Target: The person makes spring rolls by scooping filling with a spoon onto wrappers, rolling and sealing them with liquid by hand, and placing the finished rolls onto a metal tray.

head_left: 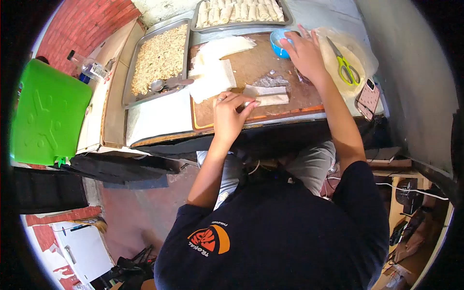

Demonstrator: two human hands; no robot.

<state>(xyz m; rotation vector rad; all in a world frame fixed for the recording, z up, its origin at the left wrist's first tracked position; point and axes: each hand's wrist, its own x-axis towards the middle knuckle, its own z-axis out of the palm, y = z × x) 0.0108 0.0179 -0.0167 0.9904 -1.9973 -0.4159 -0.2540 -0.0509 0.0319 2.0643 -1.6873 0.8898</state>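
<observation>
My left hand (229,115) is closed at the near edge of the brown board (251,58), its thumb and fingers pinching the left end of a partly rolled spring roll wrapper (273,99). Up at the board's far right, my right hand (307,54) has its fingers spread over the rim of a small blue bowl (279,43). Its fingertips partly hide the bowl, whose contents I cannot make out. A stack of pale square wrappers (215,79) lies left of the roll. Crumpled clear plastic (272,81) sits just beyond the roll.
At the left stands a tray of chopped filling (162,58) with a spoon (157,85). Rolled pieces (239,12) fill a tray at the back. On the right are green-handled scissors (346,67) over round wrappers in plastic (333,77), and a phone (368,99).
</observation>
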